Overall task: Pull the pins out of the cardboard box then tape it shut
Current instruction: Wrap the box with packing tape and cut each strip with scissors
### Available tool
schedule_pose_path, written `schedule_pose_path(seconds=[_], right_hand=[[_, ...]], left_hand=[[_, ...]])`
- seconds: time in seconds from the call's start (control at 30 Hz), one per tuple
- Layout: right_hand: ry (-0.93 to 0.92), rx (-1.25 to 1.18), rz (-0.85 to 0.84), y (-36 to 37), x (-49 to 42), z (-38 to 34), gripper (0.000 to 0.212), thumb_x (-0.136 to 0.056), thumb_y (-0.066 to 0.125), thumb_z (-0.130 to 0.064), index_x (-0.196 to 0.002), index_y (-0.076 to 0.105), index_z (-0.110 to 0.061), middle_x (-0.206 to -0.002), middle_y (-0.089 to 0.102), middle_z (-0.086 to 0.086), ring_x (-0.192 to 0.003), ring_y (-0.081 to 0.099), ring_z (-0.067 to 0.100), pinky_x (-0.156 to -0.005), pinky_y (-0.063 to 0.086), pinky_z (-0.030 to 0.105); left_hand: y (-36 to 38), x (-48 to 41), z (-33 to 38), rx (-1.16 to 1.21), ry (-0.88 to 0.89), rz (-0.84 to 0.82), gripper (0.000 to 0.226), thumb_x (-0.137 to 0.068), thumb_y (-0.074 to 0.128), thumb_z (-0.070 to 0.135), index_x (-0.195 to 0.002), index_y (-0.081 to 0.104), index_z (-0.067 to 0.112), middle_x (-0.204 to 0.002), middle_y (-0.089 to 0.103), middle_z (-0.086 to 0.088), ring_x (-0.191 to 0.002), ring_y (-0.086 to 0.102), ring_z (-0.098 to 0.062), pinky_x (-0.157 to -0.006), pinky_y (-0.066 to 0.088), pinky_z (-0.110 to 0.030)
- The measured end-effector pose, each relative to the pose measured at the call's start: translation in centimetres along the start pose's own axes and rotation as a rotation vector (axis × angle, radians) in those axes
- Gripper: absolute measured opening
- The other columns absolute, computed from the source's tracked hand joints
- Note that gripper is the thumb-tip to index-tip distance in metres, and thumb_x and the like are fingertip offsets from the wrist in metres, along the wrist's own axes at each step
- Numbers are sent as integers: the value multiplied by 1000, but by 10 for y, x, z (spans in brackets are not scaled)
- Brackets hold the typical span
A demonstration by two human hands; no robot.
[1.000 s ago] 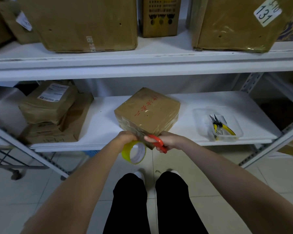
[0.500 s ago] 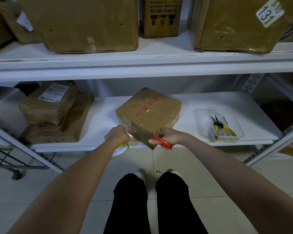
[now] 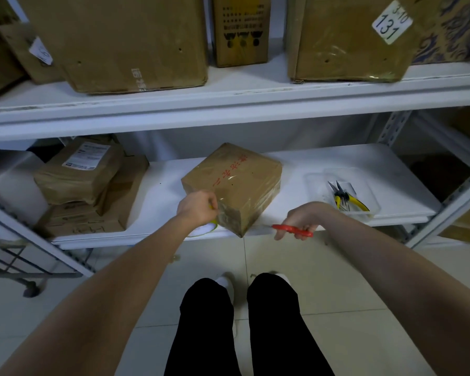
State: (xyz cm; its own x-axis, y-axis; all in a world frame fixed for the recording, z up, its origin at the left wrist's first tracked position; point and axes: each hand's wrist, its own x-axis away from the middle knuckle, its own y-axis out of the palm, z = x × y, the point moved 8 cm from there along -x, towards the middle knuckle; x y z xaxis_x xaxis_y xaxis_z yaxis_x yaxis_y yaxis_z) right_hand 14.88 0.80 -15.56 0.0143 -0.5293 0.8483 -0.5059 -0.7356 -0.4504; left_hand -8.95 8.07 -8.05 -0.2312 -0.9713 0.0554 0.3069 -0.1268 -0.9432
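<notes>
Head view: cardboard box [image 3: 236, 180] sits at the shelf's [image 3: 310, 164] near edge; left hand [image 3: 197, 207], clenched round the tape roll [image 3: 205, 229], presses its near-left side, likely bedding the tape; right hand [image 3: 301, 217] grips red scissors [image 3: 291, 229] to the right, apart from it.

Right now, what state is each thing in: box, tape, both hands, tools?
cardboard box: shut, glossy tape over it, on the shelf, near corner past the edge.
tape roll: at the box's near left side, mostly hidden.
left hand: grips the tape roll.
right hand: grips the red tool, apart from the box.
red tool: held roughly level.
pliers: lying in the clear tray, untouched.
</notes>
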Motion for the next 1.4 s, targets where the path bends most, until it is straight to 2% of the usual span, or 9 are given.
schedule_pose_path(seconds=[0.13,0.23,0.33,0.4,0.53,0.67,0.83,1.1,1.4], right_hand=[[88,-250,254,-30,2,50,29,-85,66,-38,-85,57,-11,-62,46,4,-50,40,15,-50,33,21],[16,-397,509,-46,-8,48,35,-93,52,-34,-68,48,-9,-61,44,6,-47,40,17,-44,29,21],[-93,-377,591,-46,-12,19,21,-95,52,-28,-92,61,-9,-87,59,12,-83,60,28,-62,40,27],[-119,-331,662,-44,-17,3,41,-96,52,-25,-121,54,8,-116,61,21,-108,59,34,-79,43,32],[-196,-309,874,-42,-13,-27,16,-86,56,-18,-85,64,-5,-81,62,13,-87,65,33,-78,53,33],[-178,-378,822,-39,-11,-39,31,-87,53,-13,-111,60,6,-111,61,22,-105,60,36,-83,48,36],[-510,-217,1289,-47,47,-85,30,-83,58,-7,-112,55,0,-114,52,16,-107,50,32,-91,42,39],[-551,460,1112,-17,17,-165,46,-86,55,-47,-125,56,-22,-127,54,3,-119,50,24,-98,32,37],[-521,751,1208,-28,11,-178,36,-84,60,-27,-119,56,-21,-120,59,6,-103,61,27,-93,37,37]], left_hand=[[6,1,6,21,-11,-44,21,-76,61,12,-63,57,28,-90,63,8,-95,60,-19,-68,40,-22],[12,-2,6,42,38,-70,22,-75,62,13,-60,57,28,-120,65,2,-103,61,-18,-69,39,-20],[14,-1,5,81,66,-106,20,-74,65,12,-61,60,27,-146,45,-1,-127,50,-10,-82,45,-21],[14,-1,4,123,76,-101,22,-74,66,9,-61,61,26,-149,39,-4,-135,39,-5,-91,46,-22],[16,-1,1,220,83,-121,22,-73,69,5,-62,62,23,-138,53,-5,-139,30,-2,-94,42,-21],[16,1,4,254,95,-111,22,-73,69,4,-62,62,22,-144,46,-7,-139,29,0,-91,40,-19],[21,1,1,293,105,-165,22,-72,70,6,-62,62,24,-142,49,-8,-140,28,-1,-95,39,-20],[-9,7,-27,367,-11,44,25,-76,67,11,-61,60,28,-81,67,8,-93,62,-17,-85,46,-29],[-3,7,-40,488,-131,56,27,-79,68,9,-60,56,25,-72,60,13,-85,57,-10,-78,39,-21]])
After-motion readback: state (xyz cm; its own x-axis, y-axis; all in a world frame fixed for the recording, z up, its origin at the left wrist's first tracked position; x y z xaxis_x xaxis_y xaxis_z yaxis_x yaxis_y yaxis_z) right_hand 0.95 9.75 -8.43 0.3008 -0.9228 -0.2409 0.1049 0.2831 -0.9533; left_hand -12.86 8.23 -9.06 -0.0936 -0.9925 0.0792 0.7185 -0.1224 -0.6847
